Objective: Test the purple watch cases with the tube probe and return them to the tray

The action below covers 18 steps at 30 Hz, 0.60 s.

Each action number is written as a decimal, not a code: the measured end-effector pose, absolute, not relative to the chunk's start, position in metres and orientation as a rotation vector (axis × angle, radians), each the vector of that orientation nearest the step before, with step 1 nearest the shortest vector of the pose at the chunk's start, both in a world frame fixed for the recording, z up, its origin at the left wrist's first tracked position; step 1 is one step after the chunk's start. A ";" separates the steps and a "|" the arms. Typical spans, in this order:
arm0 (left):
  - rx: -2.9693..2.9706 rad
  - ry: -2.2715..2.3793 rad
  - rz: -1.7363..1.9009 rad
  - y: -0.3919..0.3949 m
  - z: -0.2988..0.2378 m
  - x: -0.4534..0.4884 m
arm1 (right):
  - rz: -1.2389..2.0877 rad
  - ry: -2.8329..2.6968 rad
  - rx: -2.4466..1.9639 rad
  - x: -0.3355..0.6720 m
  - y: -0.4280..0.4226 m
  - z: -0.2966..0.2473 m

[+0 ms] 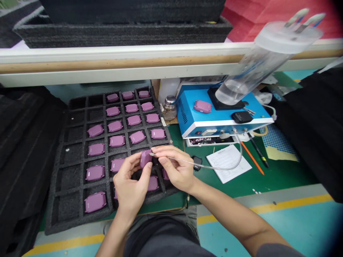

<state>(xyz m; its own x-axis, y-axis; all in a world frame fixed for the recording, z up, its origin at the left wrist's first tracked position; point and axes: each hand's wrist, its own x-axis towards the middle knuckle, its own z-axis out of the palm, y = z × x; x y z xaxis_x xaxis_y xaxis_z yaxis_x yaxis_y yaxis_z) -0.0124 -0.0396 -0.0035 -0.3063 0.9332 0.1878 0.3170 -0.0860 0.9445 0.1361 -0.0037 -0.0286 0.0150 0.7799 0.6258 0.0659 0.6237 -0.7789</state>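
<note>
Our left hand (130, 186) clamps the purple casing (145, 159) between thumb and fingers. Our right hand (175, 170) pinches the tube nozzle (152, 154), pointing left, touching the casing's right edge.

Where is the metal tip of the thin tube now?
In the head view the metal tip is near the centre, pinched in the right hand, at the edge of the purple casing that the left hand holds over the foam tray.

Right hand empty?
No, the right hand pinches the tip of a tube against the purple case that the left hand holds.
</note>
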 end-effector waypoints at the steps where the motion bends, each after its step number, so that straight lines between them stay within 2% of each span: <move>1: 1.363 1.625 1.407 -0.039 -0.003 -0.013 | 0.643 -1.471 -0.759 0.136 -0.004 -0.029; 9: 1.327 1.590 1.407 -0.041 -0.004 -0.010 | 0.656 -1.481 -0.782 0.137 -0.008 -0.029; 14: 1.371 1.558 1.269 -0.050 0.009 -0.015 | 0.694 -1.424 -0.835 0.139 -0.017 -0.039; 18: 1.782 1.723 1.058 0.004 0.039 -0.060 | 0.739 -1.355 -0.846 0.139 -0.021 -0.044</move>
